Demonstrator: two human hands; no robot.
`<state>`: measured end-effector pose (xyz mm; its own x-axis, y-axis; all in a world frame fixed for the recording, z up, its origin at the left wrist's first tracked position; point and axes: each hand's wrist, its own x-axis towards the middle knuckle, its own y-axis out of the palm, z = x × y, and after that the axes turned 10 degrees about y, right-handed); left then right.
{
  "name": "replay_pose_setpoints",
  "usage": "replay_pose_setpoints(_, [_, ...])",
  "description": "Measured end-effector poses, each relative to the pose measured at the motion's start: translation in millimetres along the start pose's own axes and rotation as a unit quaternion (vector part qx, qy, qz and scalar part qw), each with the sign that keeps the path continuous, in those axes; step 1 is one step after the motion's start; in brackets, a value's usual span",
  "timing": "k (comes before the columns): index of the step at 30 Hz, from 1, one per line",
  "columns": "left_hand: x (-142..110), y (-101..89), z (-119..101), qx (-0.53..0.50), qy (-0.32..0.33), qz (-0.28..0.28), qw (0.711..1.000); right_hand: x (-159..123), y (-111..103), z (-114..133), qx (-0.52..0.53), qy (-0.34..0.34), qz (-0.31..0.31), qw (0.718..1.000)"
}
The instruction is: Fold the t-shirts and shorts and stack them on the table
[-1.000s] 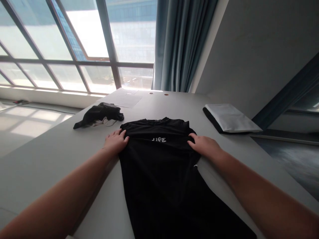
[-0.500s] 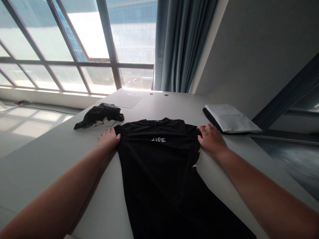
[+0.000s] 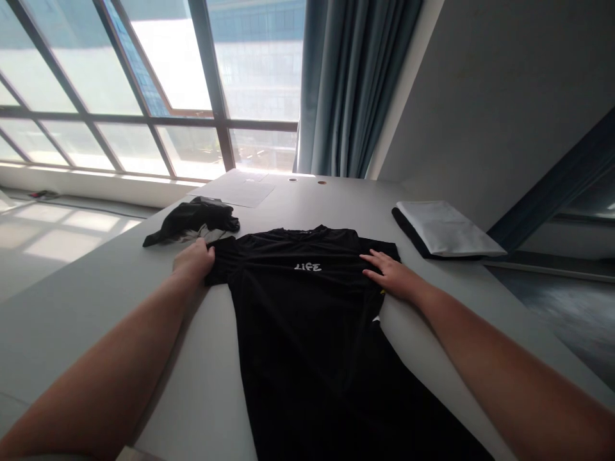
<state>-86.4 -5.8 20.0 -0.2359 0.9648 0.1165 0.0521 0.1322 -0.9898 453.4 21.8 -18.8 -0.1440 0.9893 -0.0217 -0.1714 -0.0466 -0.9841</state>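
Observation:
A black T-shirt [image 3: 302, 320] with white lettering lies spread on the white table, its collar at the far end and its lower part running toward me. At the far left, my left hand [image 3: 195, 257] is closed on the edge of the left sleeve, which is drawn outward. My right hand [image 3: 388, 272] rests on the shirt by the right sleeve, fingers stretched out and apart. Just below that hand, a small yellow patch shows at the shirt's side.
A crumpled dark cloth bundle [image 3: 195, 219] lies beyond my left hand. To the right is a folded white and black fabric item [image 3: 446, 227]. Paper sheets [image 3: 240, 191] lie at the table's far end, near a blue-grey curtain [image 3: 355, 89] and windows.
My left hand has moved left, pulling the left sleeve outward. My right hand has loosened from the right sleeve and shifted slightly inward, its fingers now flat on the shirt.

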Motion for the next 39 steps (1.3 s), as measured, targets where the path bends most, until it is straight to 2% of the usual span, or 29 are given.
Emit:
replay_pose_setpoints(3, [-0.7, -7.5, 2.9, -0.033, -0.037, -0.041, 0.998, -5.4, -7.3, 6.6, -0.035, 0.034, -0.004, 0.999])
replay_pose_setpoints(7, [-2.2, -8.9, 9.0, -0.05, -0.053, -0.08, 0.994, -19.5, -19.2, 30.0, -0.112, 0.06, -0.002, 0.992])
replay_pose_setpoints(10, [-5.1, -5.4, 3.6, -0.02, 0.006, -0.1, 0.995, -27.7, -27.3, 46.0, -0.147, 0.079, 0.009, 0.986])
replay_pose_setpoints(13, [-12.7, -4.0, -13.7, 0.005, 0.121, -0.122, 0.985, -32.7, -32.6, 54.6, -0.158, 0.089, 0.006, 0.983])
replay_pose_setpoints(14, [-16.9, -4.1, -21.4, -0.002, 0.169, -0.11, 0.98, -33.7, -33.1, 55.9, -0.157, 0.089, -0.002, 0.984])
replay_pose_setpoints(16, [-27.7, -3.8, -38.1, -0.017, 0.262, -0.05, 0.964, -34.5, -31.7, 56.2, -0.146, 0.085, -0.022, 0.985])
replay_pose_setpoints(18, [-40.2, -1.5, -54.4, -0.01, 0.306, 0.015, 0.952, -32.4, -26.6, 53.6, -0.125, 0.078, -0.036, 0.988])
replay_pose_setpoints(20, [-51.7, 3.8, -68.2, 0.018, 0.297, 0.044, 0.954, -27.1, -18.6, 47.4, -0.109, 0.069, -0.039, 0.991])
replay_pose_setpoints(24, [-61.3, 20.6, -83.5, 0.037, 0.249, 0.057, 0.966, -10.7, -2.0, 27.1, -0.093, 0.074, -0.01, 0.993])
replay_pose_setpoints(28, [-47.5, 33.1, -87.3, 0.003, 0.218, 0.083, 0.972, 2.0, 5.4, 11.0, -0.068, 0.099, 0.007, 0.993])
replay_pose_setpoints(32, [-13.1, 33.6, -89.6, -0.011, 0.266, 0.093, 0.959, 8.6, 5.8, 5.6, -0.061, 0.131, -0.004, 0.99])
replay_pose_setpoints(36, [23.6, 33.8, -93.3, -0.031, 0.323, 0.072, 0.943, 11.4, 4.5, 2.6, -0.053, 0.17, -0.028, 0.984])
replay_pose_setpoints(39, [37.0, 37.5, -95.1, -0.047, 0.342, 0.019, 0.938, 9.7, 1.9, 2.2, -0.05, 0.191, -0.047, 0.979])
